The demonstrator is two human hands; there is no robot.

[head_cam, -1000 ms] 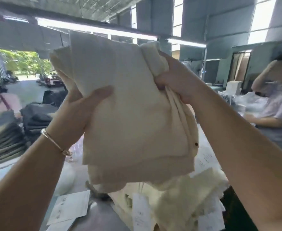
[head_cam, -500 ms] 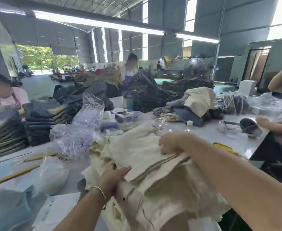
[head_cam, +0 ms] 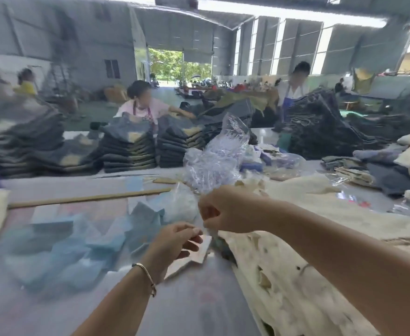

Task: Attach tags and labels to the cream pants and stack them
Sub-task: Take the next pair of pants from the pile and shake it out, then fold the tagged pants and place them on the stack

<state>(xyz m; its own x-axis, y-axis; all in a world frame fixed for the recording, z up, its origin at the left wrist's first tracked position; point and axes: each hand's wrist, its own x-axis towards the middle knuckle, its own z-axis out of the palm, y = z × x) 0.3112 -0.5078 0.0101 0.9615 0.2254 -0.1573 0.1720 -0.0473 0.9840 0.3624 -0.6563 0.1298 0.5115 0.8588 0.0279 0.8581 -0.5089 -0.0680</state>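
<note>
Cream pants [head_cam: 296, 270] lie spread over the right half of the table, under my right forearm. My left hand [head_cam: 175, 241], with a thin bracelet on the wrist, pinches a white paper tag [head_cam: 199, 251] just left of the pants' edge. My right hand [head_cam: 223, 209] is closed in a fist right above the tag, fingers pinched on something small that the blur hides. The two hands nearly touch.
Blue paper sheets [head_cam: 61, 243] litter the table at left, behind them a long wooden stick [head_cam: 90, 197] and a crumpled clear plastic bag [head_cam: 216, 158]. Stacks of dark folded jeans [head_cam: 129, 146] line the far side. Two people work beyond them.
The cream pants went from held up high to lying on the table. My view swung left. Both hands left the pants and came together at a white tag.
</note>
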